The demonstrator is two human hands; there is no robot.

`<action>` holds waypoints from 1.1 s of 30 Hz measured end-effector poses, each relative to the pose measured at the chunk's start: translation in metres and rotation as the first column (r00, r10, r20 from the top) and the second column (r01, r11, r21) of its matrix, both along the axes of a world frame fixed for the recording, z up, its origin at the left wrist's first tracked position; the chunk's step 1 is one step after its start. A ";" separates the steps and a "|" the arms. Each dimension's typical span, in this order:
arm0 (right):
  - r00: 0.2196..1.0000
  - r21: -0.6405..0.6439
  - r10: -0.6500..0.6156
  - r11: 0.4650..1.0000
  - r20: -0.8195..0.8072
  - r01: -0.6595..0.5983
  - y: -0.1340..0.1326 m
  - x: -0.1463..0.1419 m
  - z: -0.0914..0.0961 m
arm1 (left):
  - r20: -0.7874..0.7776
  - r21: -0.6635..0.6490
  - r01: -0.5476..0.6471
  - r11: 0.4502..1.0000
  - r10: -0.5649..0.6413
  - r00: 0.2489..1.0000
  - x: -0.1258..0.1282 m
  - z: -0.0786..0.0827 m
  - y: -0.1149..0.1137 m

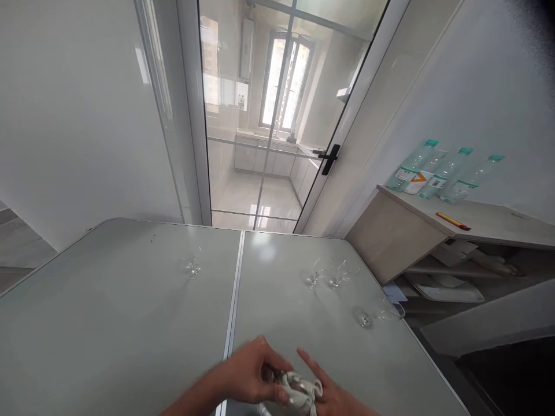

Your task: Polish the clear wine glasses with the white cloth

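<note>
Hands together at the near edge of the tabletop (130, 329), just right of its centre seam. Left hand (254, 375): fingers closed on a bunched white cloth (303, 394). Right hand (336, 396): under the cloth, forefinger straight; grip cannot be told. Something clear and glossy shows within the folds. Tabletop grey, matte, two panels, rounded corners. Clear stemmed glass (192, 267) alone on the left panel; paired glasses (318, 275) toward the far right corner; fourth glass (378, 315) at the right edge. Pale wood shelf (498, 222) beyond: three clear bottles (451, 173), teal caps, white labels with an orange mark, writing unreadable.
</note>
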State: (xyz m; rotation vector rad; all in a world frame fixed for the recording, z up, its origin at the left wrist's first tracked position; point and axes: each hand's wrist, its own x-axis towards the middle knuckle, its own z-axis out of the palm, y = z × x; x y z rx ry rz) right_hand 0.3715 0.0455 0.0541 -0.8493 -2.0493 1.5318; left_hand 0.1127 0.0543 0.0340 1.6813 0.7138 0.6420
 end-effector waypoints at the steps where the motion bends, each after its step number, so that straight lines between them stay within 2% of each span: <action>1: 0.997 0.016 -0.071 0.997 -0.006 0.071 -0.001 -0.002 -0.002 | 0.000 0.145 -0.044 0.988 0.045 0.999 0.002 -0.003 -0.001; 2: 0.985 0.007 -0.171 0.985 -0.018 0.171 -0.003 -0.004 -0.004 | -0.002 0.315 -0.079 0.946 0.083 0.997 0.005 -0.006 -0.002; 4: 0.915 -0.135 -0.400 0.911 -0.056 0.390 -0.007 -0.010 -0.006 | 0.004 0.613 -0.142 0.777 0.177 0.984 0.009 -0.013 -0.002; 5: 0.864 -0.265 -0.498 0.845 -0.072 0.465 -0.008 -0.013 -0.006 | 0.006 0.717 -0.164 0.678 0.229 0.973 0.010 -0.016 -0.002; 6: 0.802 -0.411 -0.590 0.755 -0.087 0.511 -0.010 -0.017 -0.005 | -0.004 0.795 -0.163 0.584 0.273 0.962 0.011 -0.019 -0.002; 7: 0.745 -0.547 -0.659 0.663 -0.103 0.511 -0.011 -0.021 -0.004 | -0.024 0.848 -0.143 0.510 0.307 0.952 0.011 -0.020 -0.001; 8: 0.702 -0.648 -0.701 0.594 -0.127 0.476 -0.011 -0.024 -0.003 | -0.049 0.882 -0.114 0.457 0.330 0.943 0.011 -0.021 0.000; 10: 0.635 -0.755 -0.753 0.515 -0.173 0.405 -0.011 -0.028 -0.002 | -0.101 0.917 -0.049 0.397 0.348 0.932 0.010 -0.021 0.000; 14: 0.576 -0.827 -0.807 0.410 -0.131 0.384 -0.009 -0.021 -0.008 | -0.163 0.947 0.036 0.318 0.383 0.909 0.014 -0.017 -0.004; 16: 0.562 -0.840 -0.824 0.352 -0.069 0.413 -0.008 -0.013 -0.012 | -0.174 0.956 0.054 0.288 0.409 0.896 0.018 -0.016 -0.007; 18: 0.546 -0.829 -0.837 0.332 -0.039 0.450 -0.006 -0.006 -0.018 | -0.183 0.960 0.067 0.273 0.425 0.886 0.022 -0.017 -0.009; 21: 0.529 -0.798 -0.848 0.350 -0.047 0.491 -0.005 0.000 -0.027 | -0.188 0.959 0.070 0.274 0.432 0.882 0.026 -0.021 -0.012; 24: 0.510 -0.749 -0.859 0.368 -0.047 0.551 -0.005 -0.005 -0.033 | -0.156 0.957 0.021 0.289 0.451 0.879 0.029 -0.022 -0.013; 26: 0.490 -0.672 -0.870 0.392 -0.050 0.628 -0.008 -0.011 -0.035 | -0.116 0.944 -0.047 0.326 0.463 0.879 0.031 -0.021 -0.013; 29: 0.473 -0.480 -0.878 0.450 -0.080 0.753 -0.018 -0.016 -0.032 | -0.034 0.907 -0.167 0.386 0.463 0.886 0.034 -0.020 -0.012; 30: 0.444 -0.399 -0.893 0.434 -0.072 0.808 -0.022 -0.015 -0.029 | -0.001 0.896 -0.204 0.394 0.462 0.887 0.035 -0.020 -0.012; 31: 0.383 -0.306 -0.923 0.379 -0.049 0.873 -0.026 -0.012 -0.024 | 0.035 0.884 -0.245 0.397 0.468 0.883 0.035 -0.021 -0.011; 33: 0.174 -0.103 -0.984 0.176 -0.023 0.979 -0.032 -0.003 -0.011 | 0.106 0.833 -0.357 0.423 0.510 0.854 0.035 -0.024 -0.009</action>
